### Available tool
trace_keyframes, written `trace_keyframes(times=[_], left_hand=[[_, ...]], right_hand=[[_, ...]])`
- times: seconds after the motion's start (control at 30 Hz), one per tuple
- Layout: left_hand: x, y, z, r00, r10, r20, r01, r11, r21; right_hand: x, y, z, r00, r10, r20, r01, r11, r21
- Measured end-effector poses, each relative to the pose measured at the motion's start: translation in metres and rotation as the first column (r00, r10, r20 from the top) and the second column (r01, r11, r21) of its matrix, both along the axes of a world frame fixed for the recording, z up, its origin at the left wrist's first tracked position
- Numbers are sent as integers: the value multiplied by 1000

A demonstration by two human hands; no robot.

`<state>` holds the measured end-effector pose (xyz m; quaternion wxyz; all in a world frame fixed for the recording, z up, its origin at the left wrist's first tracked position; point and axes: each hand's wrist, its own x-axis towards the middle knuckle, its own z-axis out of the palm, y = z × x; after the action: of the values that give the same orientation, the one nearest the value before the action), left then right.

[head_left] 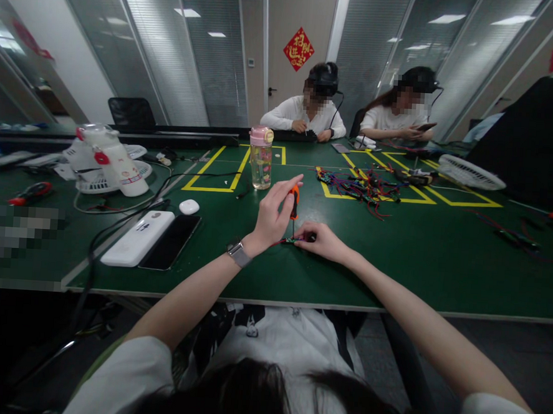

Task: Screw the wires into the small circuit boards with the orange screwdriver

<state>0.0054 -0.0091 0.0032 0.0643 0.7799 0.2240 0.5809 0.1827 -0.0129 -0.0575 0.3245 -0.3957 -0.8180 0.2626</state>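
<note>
Near me, on the green counter (417, 275), a small circuit board (289, 240) lies flat between my arms, red wires at its left end. My right hand (319, 239) pinches the board's right end, fingertips low against the counter. My left hand (274, 212) grasps the orange and black handle of a screwdriver (295, 203), fingers rather straight, and the shaft stands nearly upright with its tip down at the board. Whether the tip sits in a screw is too small to tell.

To do this well, I think I should bear straight down along the shaft, turn in short, even twists, and let the right fingers take the twist so the board doesn't spin. Those fingertips are close to the tip, so a slip could jab them or scratch the board; light force seems wiser. The loose wires are best left clear of the shaft.

To the left lie a black phone (171, 244) and a white power bank (138, 241). Farther off stands a bottle (260, 165), with a heap of wired boards (359, 186) to its right.
</note>
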Motion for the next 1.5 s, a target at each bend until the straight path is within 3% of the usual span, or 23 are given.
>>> trace_keyframes(times=[0.13,0.37,0.7,1.0,1.33,1.5], left_hand=[[0,0,1,1000,7,4,-7,1000,19],[1,1,3,991,114,66,-119,990,77],[1,0,1,999,-30,-15,30,1000,-7],[1,0,1,986,156,55,-161,982,96],[0,-1,0,999,-29,-47,29,1000,11],[0,-2,2,999,45,-6,-45,998,36]], right_hand=[[0,1,-1,1000,-10,11,9,1000,7],[1,0,-1,1000,-7,11,7,1000,4],[1,0,0,1000,-1,10,1,1000,4],[0,-1,1,1000,-2,7,2,1000,-6],[0,0,0,1000,2,1,-2,1000,-3],[0,0,0,1000,4,4,-4,1000,-5]])
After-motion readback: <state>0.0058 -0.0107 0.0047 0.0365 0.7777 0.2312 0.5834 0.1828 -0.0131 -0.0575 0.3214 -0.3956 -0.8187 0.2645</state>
